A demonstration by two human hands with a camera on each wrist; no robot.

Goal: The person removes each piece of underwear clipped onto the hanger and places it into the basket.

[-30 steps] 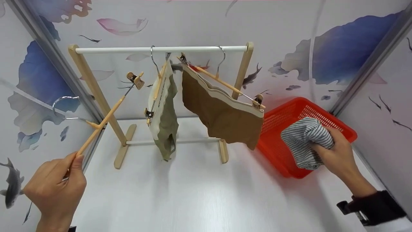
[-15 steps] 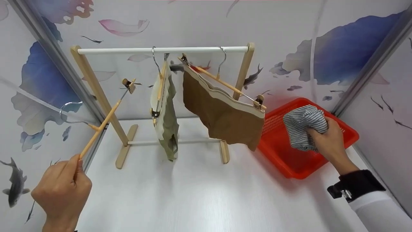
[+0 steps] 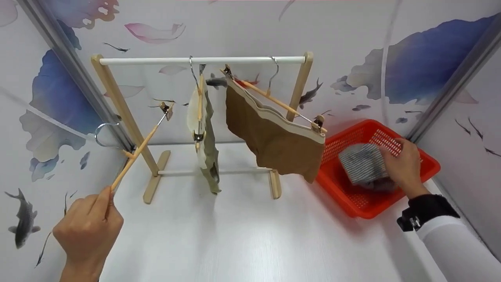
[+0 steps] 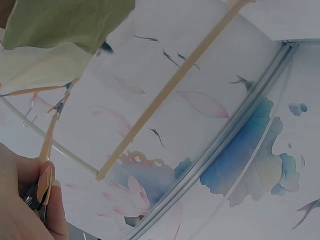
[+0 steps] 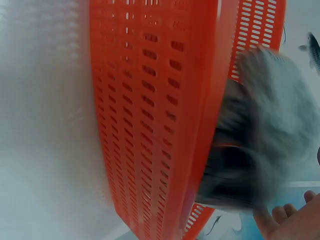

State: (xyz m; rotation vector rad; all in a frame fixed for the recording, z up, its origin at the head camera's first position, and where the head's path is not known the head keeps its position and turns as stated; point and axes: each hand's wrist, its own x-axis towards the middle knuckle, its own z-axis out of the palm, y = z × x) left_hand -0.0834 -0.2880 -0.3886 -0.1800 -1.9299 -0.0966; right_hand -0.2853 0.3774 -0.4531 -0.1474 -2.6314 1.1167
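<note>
In the head view my left hand (image 3: pixel 90 231) grips one end of a wooden clip hanger (image 3: pixel 135 154), which slants up to the right with its metal hook free to the left. The left wrist view shows a clip between thumb and fingers. At the right, a striped cloth (image 3: pixel 364 162) is inside the red basket (image 3: pixel 432 166), above a darker piece of fabric (image 3: pixel 383 184). My right hand (image 3: pixel 405 166) is over the basket beside the cloth. In the right wrist view its fingers (image 5: pixel 279 215) are spread below the blurred cloth, not curled round it.
A rack with a white rail (image 3: pixel 148 61) and wooden legs stands at the back. From it hang a green garment (image 3: pixel 211 141) and a brown garment (image 3: pixel 274 139), each on a clip hanger. Printed panels (image 3: pixel 344 31) enclose the white table (image 3: pixel 250 235).
The striped cloth has gone from my right hand's grip down into the basket, and those fingers have loosened. My left hand, still gripping the hanger, has shifted slightly right in view.
</note>
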